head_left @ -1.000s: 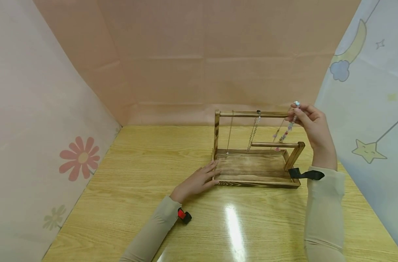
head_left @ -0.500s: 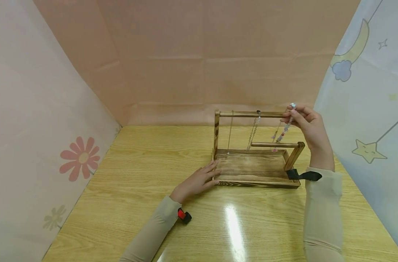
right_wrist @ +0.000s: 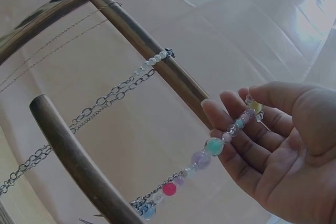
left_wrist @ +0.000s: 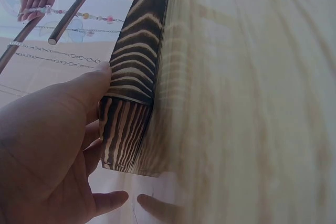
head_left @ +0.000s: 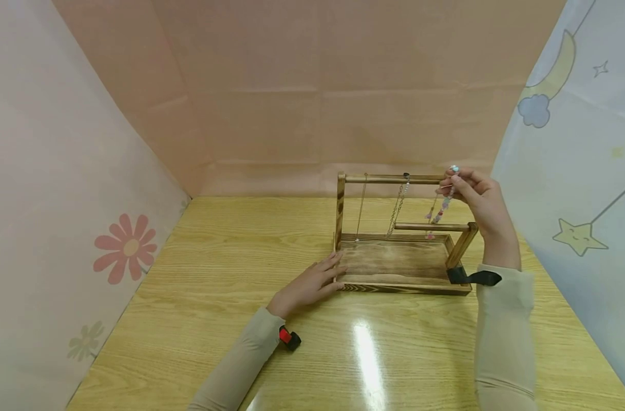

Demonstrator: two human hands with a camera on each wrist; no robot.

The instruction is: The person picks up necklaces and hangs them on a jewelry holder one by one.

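Observation:
My right hand (head_left: 484, 200) pinches a beaded necklace (right_wrist: 200, 159) of pastel beads with a chain part. It hangs from my thumb and fingers at the right end of the upper rod (head_left: 379, 179) of a wooden jewelry stand (head_left: 404, 289). The necklace's lower part hangs behind the shorter front rod (head_left: 425, 227). At the stand's left end, my left hand (head_left: 309, 285) rests on the tray's edge with fingers extended. In the left wrist view its thumb touches the striped wooden wall (left_wrist: 134, 61); the other fingers are partly hidden.
A silver chain necklace with pearls (right_wrist: 107, 98) hangs from the middle of the upper rod, and a thin chain (head_left: 362, 205) near its left end. The wooden table (head_left: 214, 257) extends left and in front. Printed cloths (head_left: 574, 160) hang around.
My right hand has moved left and slightly down with the beaded necklace, along the end of the upper rod. My left hand has stayed in place.

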